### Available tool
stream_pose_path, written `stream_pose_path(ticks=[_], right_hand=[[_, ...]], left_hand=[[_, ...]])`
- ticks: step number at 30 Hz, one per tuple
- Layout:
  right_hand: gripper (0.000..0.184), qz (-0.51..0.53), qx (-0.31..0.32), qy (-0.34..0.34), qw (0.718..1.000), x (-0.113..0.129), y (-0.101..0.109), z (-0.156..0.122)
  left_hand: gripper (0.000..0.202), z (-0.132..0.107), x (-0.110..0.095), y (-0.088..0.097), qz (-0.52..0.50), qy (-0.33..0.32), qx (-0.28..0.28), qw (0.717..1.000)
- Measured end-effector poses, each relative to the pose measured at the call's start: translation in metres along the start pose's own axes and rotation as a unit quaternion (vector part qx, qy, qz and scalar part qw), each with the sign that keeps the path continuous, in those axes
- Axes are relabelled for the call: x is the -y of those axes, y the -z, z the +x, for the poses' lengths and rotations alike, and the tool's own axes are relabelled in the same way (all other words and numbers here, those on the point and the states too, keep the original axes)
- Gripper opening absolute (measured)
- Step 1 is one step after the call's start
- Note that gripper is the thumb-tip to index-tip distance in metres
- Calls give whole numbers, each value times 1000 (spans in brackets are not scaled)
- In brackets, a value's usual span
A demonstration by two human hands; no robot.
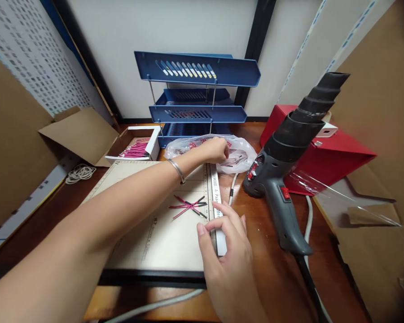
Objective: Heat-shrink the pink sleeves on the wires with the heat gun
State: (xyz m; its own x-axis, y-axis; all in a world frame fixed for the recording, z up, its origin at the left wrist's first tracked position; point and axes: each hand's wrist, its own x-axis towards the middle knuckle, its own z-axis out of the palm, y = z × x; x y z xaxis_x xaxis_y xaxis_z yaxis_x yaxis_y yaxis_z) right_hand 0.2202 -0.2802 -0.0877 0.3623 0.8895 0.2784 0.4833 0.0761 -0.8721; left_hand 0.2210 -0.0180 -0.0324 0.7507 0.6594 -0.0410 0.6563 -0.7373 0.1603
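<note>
**Reaching into the bag for more wires**

The left hand (216,150) stretches forward across the board, its fingers curled together at the mouth of the clear plastic bag (243,154); whether they pinch a wire inside I cannot tell. A metal bangle (177,170) sits on that wrist. The right hand (229,251) rests nearer the body, fingers loosely apart and gripping nothing, the tips lying on the ruler strip (216,197) at the board's right edge.

A small crossed bunch of pink-and-black wires (188,206) lies on the pale cutting board (148,242), just left of the ruler strip. This looks like a gathering step: the next move likely calls for a firm pinch on a few wires in the bag.

The board sits on a brown wooden desk (262,264). A grey heat gun (289,148) stands to the right, nozzle up, with a red box (336,157) behind it. A white box of pink wires (138,148) lies far left, a blue paper tray stack (197,98) stands against the wall, and cardboard sheets (384,134) close both sides.
</note>
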Motion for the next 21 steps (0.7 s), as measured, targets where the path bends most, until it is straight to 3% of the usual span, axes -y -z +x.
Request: stream_pose_path(ticks=[5,11,16,19,21], right_hand=[[14,-4,-4,9,1000,-2,-1,0],[11,-1,-11,14,1000,-3,-3,1],[7,28,-36,18,999,-6,-2,1],[23,69,-67,1,995,-7,-1,1],[34,90,-77,-11,993,-7,-1,1]], left_hand=[[36,23,-8,-8,29,13,60,998],[41,29,-10,-16,62,27,87,994],[29,23,-12,-10,73,33,31,996],[28,7,-9,8,72,36,-29,996],[27,-16,-5,23,73,31,-62,995]])
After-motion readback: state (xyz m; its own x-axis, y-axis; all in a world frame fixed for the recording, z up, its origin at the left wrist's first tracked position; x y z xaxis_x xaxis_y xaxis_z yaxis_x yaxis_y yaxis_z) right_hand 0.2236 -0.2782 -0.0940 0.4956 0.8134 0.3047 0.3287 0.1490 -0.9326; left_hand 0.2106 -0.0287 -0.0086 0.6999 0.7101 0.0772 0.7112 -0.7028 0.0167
